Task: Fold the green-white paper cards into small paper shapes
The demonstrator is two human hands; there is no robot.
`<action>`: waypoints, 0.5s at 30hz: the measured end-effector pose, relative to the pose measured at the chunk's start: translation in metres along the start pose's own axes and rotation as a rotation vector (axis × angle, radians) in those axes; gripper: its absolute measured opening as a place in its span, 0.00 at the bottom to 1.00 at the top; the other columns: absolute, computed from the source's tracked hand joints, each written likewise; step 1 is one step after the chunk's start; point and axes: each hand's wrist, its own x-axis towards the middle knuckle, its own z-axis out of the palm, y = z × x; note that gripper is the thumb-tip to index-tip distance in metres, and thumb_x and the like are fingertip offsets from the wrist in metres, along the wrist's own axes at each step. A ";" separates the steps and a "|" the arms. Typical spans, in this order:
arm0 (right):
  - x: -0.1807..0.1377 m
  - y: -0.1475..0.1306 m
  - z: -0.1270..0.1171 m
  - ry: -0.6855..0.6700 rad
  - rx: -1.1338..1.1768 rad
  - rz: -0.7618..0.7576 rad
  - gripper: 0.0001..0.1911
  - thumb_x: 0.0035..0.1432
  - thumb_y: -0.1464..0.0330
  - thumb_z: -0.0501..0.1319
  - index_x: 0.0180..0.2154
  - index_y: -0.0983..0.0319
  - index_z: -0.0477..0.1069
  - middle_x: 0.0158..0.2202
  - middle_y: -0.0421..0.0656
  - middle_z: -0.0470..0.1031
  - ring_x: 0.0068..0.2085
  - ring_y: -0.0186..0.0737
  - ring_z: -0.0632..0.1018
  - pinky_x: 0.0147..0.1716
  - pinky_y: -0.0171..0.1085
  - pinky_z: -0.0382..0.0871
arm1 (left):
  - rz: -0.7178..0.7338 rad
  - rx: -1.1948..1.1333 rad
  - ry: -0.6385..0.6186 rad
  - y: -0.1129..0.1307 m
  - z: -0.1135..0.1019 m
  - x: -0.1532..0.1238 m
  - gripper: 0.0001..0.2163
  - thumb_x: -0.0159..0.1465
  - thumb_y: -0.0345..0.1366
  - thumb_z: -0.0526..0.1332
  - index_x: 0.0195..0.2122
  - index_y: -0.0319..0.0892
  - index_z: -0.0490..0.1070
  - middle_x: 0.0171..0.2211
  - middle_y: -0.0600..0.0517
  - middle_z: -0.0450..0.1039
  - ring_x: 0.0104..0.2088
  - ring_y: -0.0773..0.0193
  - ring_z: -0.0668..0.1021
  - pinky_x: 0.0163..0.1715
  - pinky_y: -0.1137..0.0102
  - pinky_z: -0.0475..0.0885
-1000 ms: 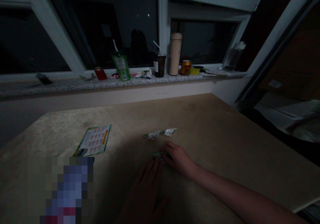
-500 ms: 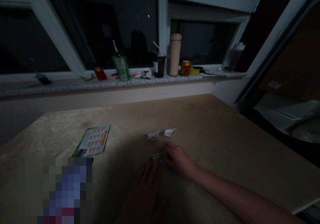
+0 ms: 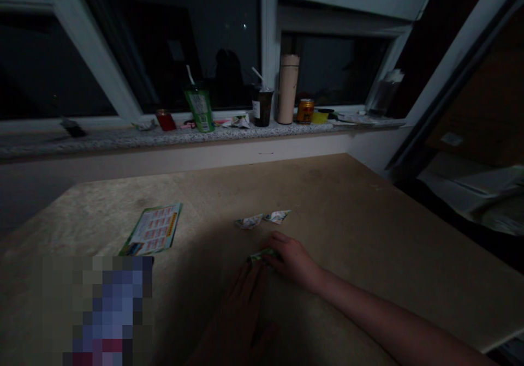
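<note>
A small piece of green printed paper (image 3: 262,255) lies on the table under my fingertips, mostly covered by both hands. My left hand (image 3: 241,306) rests flat in shadow, its fingers stretched out to the paper's near edge. From the right, my right hand (image 3: 292,257) has its fingers bent around the paper's right end. Just beyond my hands are two small folded paper pieces, a left one (image 3: 249,222) and a right one (image 3: 277,216), side by side with pointed ends. A flat printed sheet (image 3: 153,227) with a green border lies to the left.
Along the granite windowsill (image 3: 229,136) stand a green cup (image 3: 200,109), a dark cup (image 3: 262,107) with a straw, a pink flask (image 3: 288,90), a gold can (image 3: 305,112) and a red jar (image 3: 165,120). A pixelated patch (image 3: 110,311) hides the table's lower left.
More of the paper's green surface shows between my fingers, and less of its pale print. Both hands stay in nearly the same place; the view shifts very slightly.
</note>
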 end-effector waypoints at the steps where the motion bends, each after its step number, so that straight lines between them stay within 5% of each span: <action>1: 0.000 0.000 0.000 0.001 0.000 0.000 0.09 0.57 0.75 0.60 0.41 0.62 0.72 0.40 0.45 0.72 0.41 0.40 0.75 0.39 0.35 0.68 | -0.006 0.002 -0.004 0.001 0.000 0.000 0.39 0.61 0.36 0.61 0.67 0.41 0.37 0.66 0.41 0.47 0.63 0.44 0.56 0.57 0.50 0.62; 15: 0.000 0.001 0.001 0.002 -0.011 0.018 0.10 0.56 0.74 0.61 0.42 0.63 0.72 0.41 0.45 0.72 0.41 0.41 0.75 0.40 0.35 0.69 | 0.011 0.065 -0.010 0.000 -0.004 0.000 0.35 0.62 0.39 0.60 0.66 0.38 0.44 0.65 0.39 0.48 0.63 0.44 0.56 0.56 0.51 0.64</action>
